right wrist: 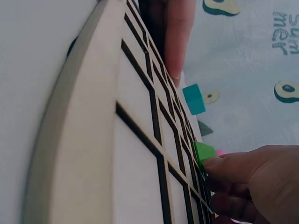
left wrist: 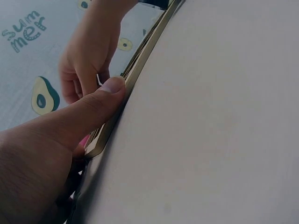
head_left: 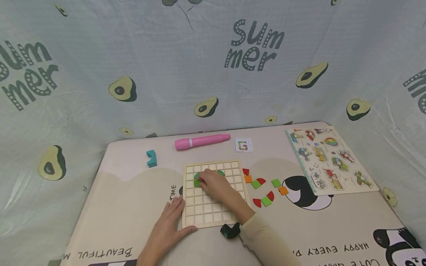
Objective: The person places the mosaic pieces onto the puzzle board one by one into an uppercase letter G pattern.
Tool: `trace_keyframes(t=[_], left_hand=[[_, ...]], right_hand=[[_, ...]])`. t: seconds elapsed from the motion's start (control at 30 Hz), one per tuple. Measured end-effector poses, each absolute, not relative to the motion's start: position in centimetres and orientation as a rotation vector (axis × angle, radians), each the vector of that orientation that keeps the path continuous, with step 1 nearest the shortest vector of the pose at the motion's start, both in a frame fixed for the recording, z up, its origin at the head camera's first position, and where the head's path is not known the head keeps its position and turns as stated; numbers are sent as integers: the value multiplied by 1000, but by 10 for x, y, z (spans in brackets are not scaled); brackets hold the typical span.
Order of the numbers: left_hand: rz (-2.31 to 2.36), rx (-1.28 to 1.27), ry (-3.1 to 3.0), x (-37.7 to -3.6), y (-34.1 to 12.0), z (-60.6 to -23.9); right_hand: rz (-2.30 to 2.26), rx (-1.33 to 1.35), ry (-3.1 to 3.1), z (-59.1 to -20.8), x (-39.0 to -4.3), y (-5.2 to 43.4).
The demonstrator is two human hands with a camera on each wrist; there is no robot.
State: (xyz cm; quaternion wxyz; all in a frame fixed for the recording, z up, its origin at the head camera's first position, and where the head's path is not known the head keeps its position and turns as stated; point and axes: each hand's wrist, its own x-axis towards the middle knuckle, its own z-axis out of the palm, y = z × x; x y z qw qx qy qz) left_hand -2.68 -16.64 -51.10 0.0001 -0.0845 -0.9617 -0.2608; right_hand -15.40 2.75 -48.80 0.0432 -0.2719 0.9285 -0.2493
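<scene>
Apparent tile-placement step: right hand (head_left: 215, 184) pinches green tile (right wrist: 203, 151); left hand (head_left: 167, 226), uncurled, braces wooden grid board (head_left: 208, 209); next, probably align, seat, release

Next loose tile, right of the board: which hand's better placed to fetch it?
Right, likely: the right hand is nearer the loose tiles, though it's pinching a green tile. The left hand rests at the board's left edge.

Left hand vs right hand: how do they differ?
The left hand touches the grid board at its near left corner; the right hand is over its cells. The left hand's fingers are extended; the right hand pinches a green piece. Both are bare.
</scene>
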Motion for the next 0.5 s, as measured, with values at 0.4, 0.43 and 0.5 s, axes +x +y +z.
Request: trace_keyframes(t=[0.4, 0.43, 0.5], left_hand=[[-807, -265, -3035, -27, -165, -510], [-807, -267, -3035, -27, -165, -510], [-802, -270, -3035, -27, -165, -509]], right_hand=[[-643, -855, 2892, -493, -147, 27], [-640, -852, 2894, -493, -147, 28], [-647, -844, 2887, -491, -146, 29]])
